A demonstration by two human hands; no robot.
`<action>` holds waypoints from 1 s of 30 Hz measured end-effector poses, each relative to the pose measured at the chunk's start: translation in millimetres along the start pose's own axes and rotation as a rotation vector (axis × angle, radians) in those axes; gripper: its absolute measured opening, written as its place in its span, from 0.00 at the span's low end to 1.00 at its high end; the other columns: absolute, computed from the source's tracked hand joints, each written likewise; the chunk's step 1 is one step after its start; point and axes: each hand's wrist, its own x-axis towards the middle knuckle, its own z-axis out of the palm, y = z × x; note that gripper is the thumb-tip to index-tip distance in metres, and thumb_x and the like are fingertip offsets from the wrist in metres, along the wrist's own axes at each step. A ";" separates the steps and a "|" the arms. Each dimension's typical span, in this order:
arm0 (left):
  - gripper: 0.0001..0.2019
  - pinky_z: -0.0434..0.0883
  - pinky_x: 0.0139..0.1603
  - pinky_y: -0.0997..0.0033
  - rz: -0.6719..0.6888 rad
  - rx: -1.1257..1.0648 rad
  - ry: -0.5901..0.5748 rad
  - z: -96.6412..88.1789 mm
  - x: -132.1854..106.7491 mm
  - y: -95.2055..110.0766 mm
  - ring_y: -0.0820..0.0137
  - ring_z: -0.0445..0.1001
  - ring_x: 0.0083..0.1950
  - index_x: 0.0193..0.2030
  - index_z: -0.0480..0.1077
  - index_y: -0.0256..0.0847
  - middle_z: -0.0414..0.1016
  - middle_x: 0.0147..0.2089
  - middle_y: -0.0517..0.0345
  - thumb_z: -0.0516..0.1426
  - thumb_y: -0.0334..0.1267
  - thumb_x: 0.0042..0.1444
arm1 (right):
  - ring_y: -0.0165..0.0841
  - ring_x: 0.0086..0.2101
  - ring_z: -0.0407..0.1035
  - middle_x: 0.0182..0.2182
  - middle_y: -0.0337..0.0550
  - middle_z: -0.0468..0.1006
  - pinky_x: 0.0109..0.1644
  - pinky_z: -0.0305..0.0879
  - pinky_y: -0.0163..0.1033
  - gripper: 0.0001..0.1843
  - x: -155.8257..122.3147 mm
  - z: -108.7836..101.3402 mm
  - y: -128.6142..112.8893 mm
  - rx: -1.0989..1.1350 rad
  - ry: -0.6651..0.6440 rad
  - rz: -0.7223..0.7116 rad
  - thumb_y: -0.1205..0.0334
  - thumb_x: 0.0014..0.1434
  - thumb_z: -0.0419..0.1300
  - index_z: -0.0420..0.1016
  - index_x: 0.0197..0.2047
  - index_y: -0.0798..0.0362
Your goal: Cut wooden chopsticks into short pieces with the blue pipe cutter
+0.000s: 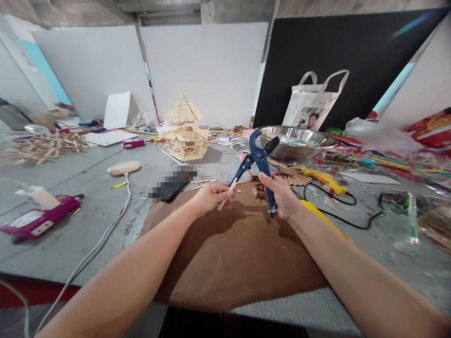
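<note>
My left hand [210, 197] pinches a few thin wooden sticks [228, 195], tilted above a sheet of brown paper [239, 263]. In my right hand [283, 197] is a blue pipe cutter [261, 162], its hooked head pointing up. One cutter handle lies in my right palm; the other spreads out to the left, its end close behind the sticks. The sticks are outside the cutter's jaw. A small stick offcut [239, 191] lies on the paper between my hands. A pagoda-like model of wooden sticks [186, 141] stands further back.
A dark phone [172, 184] lies left of the paper. Behind my right hand are a metal bowl [299, 150] and a yellow glue gun [326, 180] with a black cord. Purple power strips [45, 218], a white cable [116, 220] and a stick pile [49, 146] occupy the left.
</note>
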 end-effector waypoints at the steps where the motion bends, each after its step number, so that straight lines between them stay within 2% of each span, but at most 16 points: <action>1: 0.17 0.62 0.23 0.78 -0.020 -0.010 -0.016 1.2 -0.6 1.1 0.76 0.67 0.21 0.33 0.69 0.33 0.71 0.20 0.56 0.55 0.46 0.43 | 0.26 0.25 0.66 0.36 0.41 0.71 0.25 0.62 0.32 0.14 0.1 0.6 1.2 0.033 -0.015 0.010 0.54 0.43 0.58 0.63 0.33 0.51; 4: 0.16 0.63 0.22 0.77 -0.054 -0.033 -0.080 6.0 -2.7 3.7 0.75 0.67 0.20 0.31 0.69 0.33 0.71 0.19 0.57 0.56 0.46 0.42 | 0.31 0.39 0.65 0.43 0.40 0.68 0.36 0.64 0.37 0.14 -0.6 2.5 3.6 0.100 -0.062 0.042 0.62 0.43 0.57 0.63 0.36 0.50; 6: 0.16 0.63 0.22 0.76 -0.047 -0.042 -0.109 9.1 -4.0 4.6 0.75 0.67 0.20 0.29 0.69 0.32 0.71 0.19 0.56 0.56 0.46 0.42 | 0.33 0.40 0.65 0.43 0.42 0.68 0.37 0.64 0.39 0.12 -2.3 4.7 4.6 0.117 -0.144 0.070 0.63 0.44 0.54 0.64 0.35 0.51; 9: 0.16 0.64 0.24 0.75 -0.032 -0.046 -0.148 12.0 -5.4 5.2 0.74 0.68 0.20 0.30 0.69 0.32 0.70 0.19 0.56 0.56 0.46 0.42 | 0.35 0.38 0.66 0.39 0.47 0.71 0.36 0.63 0.41 0.12 -4.6 9.4 5.8 0.118 -0.255 0.082 0.62 0.44 0.50 0.65 0.34 0.54; 11: 0.17 0.65 0.25 0.75 -0.036 -0.047 -0.173 11.7 -5.9 5.7 0.74 0.69 0.21 0.30 0.69 0.31 0.71 0.20 0.55 0.55 0.47 0.43 | 0.35 0.35 0.66 0.35 0.46 0.72 0.36 0.63 0.41 0.12 -3.9 10.5 6.4 0.120 -0.213 0.041 0.62 0.42 0.51 0.65 0.33 0.55; 13: 0.18 0.65 0.25 0.75 -0.040 -0.035 -0.165 9.0 -5.9 6.7 0.74 0.69 0.22 0.33 0.69 0.31 0.71 0.21 0.54 0.55 0.47 0.43 | 0.33 0.32 0.66 0.31 0.43 0.71 0.36 0.62 0.40 0.12 -0.8 7.1 6.6 0.068 -0.085 -0.014 0.63 0.39 0.53 0.65 0.31 0.54; 15: 0.19 0.64 0.25 0.75 -0.028 0.010 -0.113 3.9 -5.5 8.2 0.75 0.68 0.22 0.37 0.69 0.32 0.71 0.21 0.55 0.54 0.46 0.44 | 0.32 0.28 0.65 0.28 0.41 0.70 0.35 0.62 0.40 0.11 3.9 -1.6 6.9 -0.136 0.090 -0.075 0.64 0.38 0.55 0.64 0.30 0.54; 17: 0.18 0.62 0.25 0.76 -0.009 0.083 -0.048 -2.1 -5.0 10.0 0.76 0.67 0.22 0.38 0.69 0.32 0.70 0.20 0.56 0.53 0.46 0.46 | 0.32 0.27 0.64 0.25 0.39 0.68 0.34 0.61 0.40 0.13 8.8 -12.8 8.0 -0.506 0.250 -0.178 0.65 0.38 0.55 0.64 0.32 0.53; 18: 0.18 0.62 0.25 0.77 -0.003 0.119 -0.030 -4.8 -4.8 10.9 0.77 0.66 0.22 0.36 0.69 0.32 0.70 0.20 0.56 0.52 0.46 0.46 | 0.32 0.27 0.63 0.26 0.39 0.68 0.34 0.60 0.40 0.14 10.8 -17.9 9.1 -0.702 0.266 -0.225 0.65 0.38 0.54 0.64 0.34 0.52; 20: 0.16 0.61 0.25 0.77 0.008 0.171 -0.021 -8.8 -4.6 12.2 0.77 0.66 0.22 0.32 0.70 0.32 0.70 0.20 0.57 0.51 0.45 0.47 | 0.34 0.30 0.64 0.30 0.42 0.69 0.37 0.59 0.41 0.20 13.6 -25.2 12.5 -1.004 0.217 -0.309 0.66 0.39 0.53 0.63 0.40 0.52; 23: 0.14 0.61 0.26 0.78 0.022 0.173 -0.033 -11.9 -3.8 12.0 0.78 0.66 0.23 0.28 0.69 0.32 0.69 0.21 0.58 0.51 0.44 0.48 | 0.38 0.39 0.63 0.40 0.47 0.68 0.43 0.57 0.41 0.27 13.9 -27.6 18.4 -1.251 0.056 -0.402 0.67 0.39 0.53 0.60 0.47 0.54; 25: 0.13 0.61 0.26 0.77 0.028 0.135 -0.048 -13.7 -2.9 10.5 0.78 0.67 0.23 0.26 0.68 0.32 0.68 0.21 0.58 0.52 0.43 0.47 | 0.39 0.42 0.61 0.43 0.49 0.67 0.44 0.56 0.39 0.30 12.4 -26.1 20.8 -1.328 -0.022 -0.415 0.68 0.38 0.52 0.58 0.49 0.55; 30: 0.12 0.63 0.28 0.76 0.045 0.031 -0.100 -19.5 -2.1 8.3 0.78 0.67 0.23 0.26 0.67 0.32 0.69 0.23 0.58 0.54 0.42 0.46 | 0.36 0.38 0.63 0.40 0.45 0.68 0.39 0.58 0.36 0.29 8.5 -23.2 19.6 -1.386 -0.130 -0.397 0.70 0.38 0.53 0.58 0.48 0.52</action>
